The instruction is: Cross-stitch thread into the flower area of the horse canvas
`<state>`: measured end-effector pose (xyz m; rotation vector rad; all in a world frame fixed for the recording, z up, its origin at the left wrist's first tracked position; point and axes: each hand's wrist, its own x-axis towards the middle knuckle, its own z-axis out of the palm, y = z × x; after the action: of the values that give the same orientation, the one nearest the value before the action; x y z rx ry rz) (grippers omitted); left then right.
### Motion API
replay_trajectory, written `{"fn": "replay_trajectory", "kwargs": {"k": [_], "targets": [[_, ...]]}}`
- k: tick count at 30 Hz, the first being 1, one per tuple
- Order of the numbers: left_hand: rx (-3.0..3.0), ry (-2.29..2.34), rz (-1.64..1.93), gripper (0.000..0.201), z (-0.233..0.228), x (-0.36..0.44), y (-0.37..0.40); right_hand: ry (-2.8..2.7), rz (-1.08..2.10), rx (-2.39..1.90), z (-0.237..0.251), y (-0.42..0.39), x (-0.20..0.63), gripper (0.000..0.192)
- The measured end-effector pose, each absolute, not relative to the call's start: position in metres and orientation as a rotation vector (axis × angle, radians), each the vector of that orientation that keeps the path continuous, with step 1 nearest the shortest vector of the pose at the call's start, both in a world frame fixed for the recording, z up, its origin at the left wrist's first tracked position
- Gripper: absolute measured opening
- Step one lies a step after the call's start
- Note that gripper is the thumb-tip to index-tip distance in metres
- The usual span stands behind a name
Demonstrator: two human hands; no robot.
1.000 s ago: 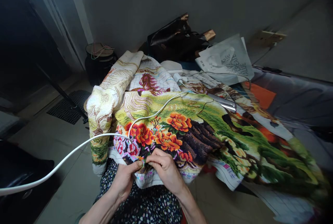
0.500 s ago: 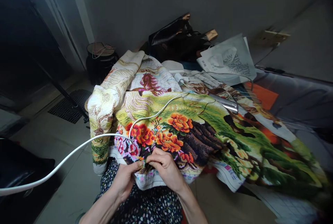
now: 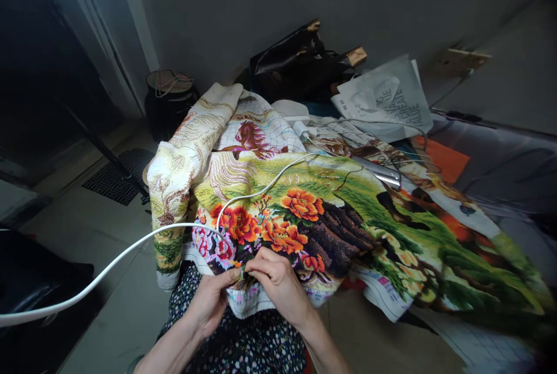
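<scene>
A large cross-stitch cloth point(image 3: 339, 188) with orange flowers, green ground and horses spreads across my lap and beyond. Near its white lower border, my left hand point(image 3: 213, 298) grips the cloth, thumb on top and the other fingers hidden beneath. Close beside that thumb, my right hand point(image 3: 278, 281) is closed in a pinch at the dark stitched area under the flowers. Whatever sits between its fingertips is too small to make out. A white cable point(image 3: 126, 255) runs over the cloth just above both hands.
A rolled part of the cloth point(image 3: 174, 188) lies at the left. Behind are a black bag point(image 3: 287, 64), a pale printed bag point(image 3: 387, 98) and an orange sheet point(image 3: 448, 159). A wall socket point(image 3: 463, 61) is at right, a dark stool-like object point(image 3: 169, 101) at back left.
Both hands stay at almost the same spot on the cloth. The view has shifted very slightly; nothing is visibly taken up or let go.
</scene>
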<state>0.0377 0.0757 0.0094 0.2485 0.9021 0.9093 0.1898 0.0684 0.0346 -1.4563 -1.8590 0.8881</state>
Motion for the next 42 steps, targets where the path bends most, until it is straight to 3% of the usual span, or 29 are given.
{"fn": "replay_trajectory", "kwargs": {"k": [9, 17, 21, 25, 30, 34, 38, 40, 42], "targets": [[0.268, 0.896, 0.973, 0.06, 0.013, 0.039, 0.066, -1.95, 0.725, -1.563, 0.045, 0.047, 0.173, 0.025], [0.481, 0.97, 1.102, 0.049, 0.017, 0.046, 0.064, -2.157, 0.595, -1.691, 0.056, 0.051, 0.163, 0.03], [0.511, 0.979, 1.142, 0.049, 0.018, 0.047, 0.065, -2.304, 0.552, -1.799, 0.059, 0.058, 0.164, 0.016], [0.445, 0.999, 1.192, 0.061, 0.019, 0.046, 0.066, -2.194, 0.637, -1.656, 0.064, 0.056, 0.191, 0.019], [0.439, 1.063, 1.226, 0.073, 0.014, 0.048, 0.066, -1.898, 0.385, -1.68, 0.07, 0.058, 0.211, 0.025], [0.564, 1.081, 1.207, 0.068, 0.011, 0.049, 0.065, -2.122, 0.501, -1.552, 0.064, 0.065, 0.185, 0.014], [0.641, 1.115, 1.183, 0.059, 0.012, 0.046, 0.065, -2.349, 0.38, -1.594, 0.05, 0.069, 0.157, 0.015], [0.653, 1.115, 1.204, 0.056, 0.013, 0.044, 0.066, -2.277, 0.407, -1.503, 0.051, 0.069, 0.153, 0.017], [0.629, 1.113, 1.227, 0.055, 0.013, 0.044, 0.066, -1.999, 0.642, -1.326, 0.064, 0.069, 0.156, 0.017]]}}
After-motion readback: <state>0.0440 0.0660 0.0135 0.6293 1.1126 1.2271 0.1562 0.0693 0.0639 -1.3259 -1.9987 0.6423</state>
